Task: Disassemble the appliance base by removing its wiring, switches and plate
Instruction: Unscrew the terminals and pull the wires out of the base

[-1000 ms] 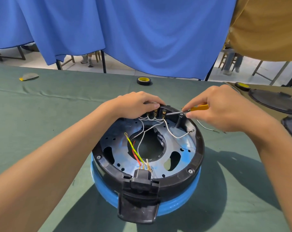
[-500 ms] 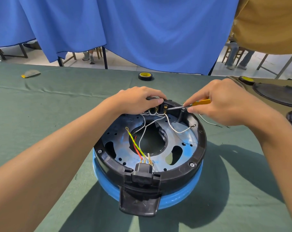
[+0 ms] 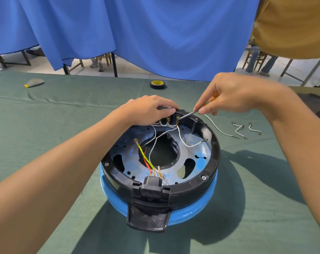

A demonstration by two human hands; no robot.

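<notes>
The round appliance base (image 3: 192,186) sits on the green desk (image 3: 265,217), open side up; the left hand (image 3: 148,110) grips its far rim; the right hand (image 3: 234,94) pinches a screwdriver (image 3: 187,114), tip at the white wires (image 3: 181,138) there; a tape roll (image 3: 157,84) lies behind.

The left hand (image 3: 148,110) reaches from the near left, fingers curled over the appliance base's (image 3: 184,189) far rim. The right hand (image 3: 234,96), wrist raised, pinches a screwdriver (image 3: 188,114) between thumb and fingertips.
</notes>
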